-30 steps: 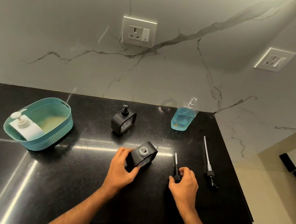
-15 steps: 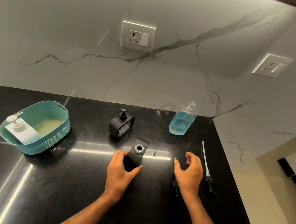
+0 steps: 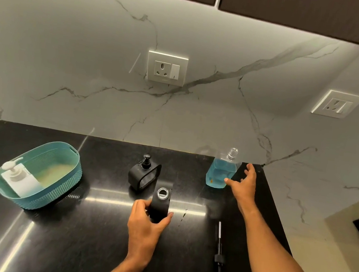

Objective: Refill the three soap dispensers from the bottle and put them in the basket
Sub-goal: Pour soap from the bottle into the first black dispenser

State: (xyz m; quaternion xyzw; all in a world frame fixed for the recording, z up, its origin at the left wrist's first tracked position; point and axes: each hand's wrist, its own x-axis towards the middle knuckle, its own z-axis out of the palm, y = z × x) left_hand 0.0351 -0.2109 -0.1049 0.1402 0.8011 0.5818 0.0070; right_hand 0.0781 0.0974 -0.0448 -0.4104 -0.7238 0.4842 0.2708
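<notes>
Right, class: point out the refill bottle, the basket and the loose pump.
refill bottle (image 3: 220,174): head view, on its blue-filled body.
basket (image 3: 62,183): head view, on its outer teal wall.
loose pump (image 3: 218,258): head view, on its black collar.

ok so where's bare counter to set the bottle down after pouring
Bare counter lies between the basket and the left hand, and along the near edge left of the loose pump. It is crowded around the two black dispensers and by the bottle.
</notes>
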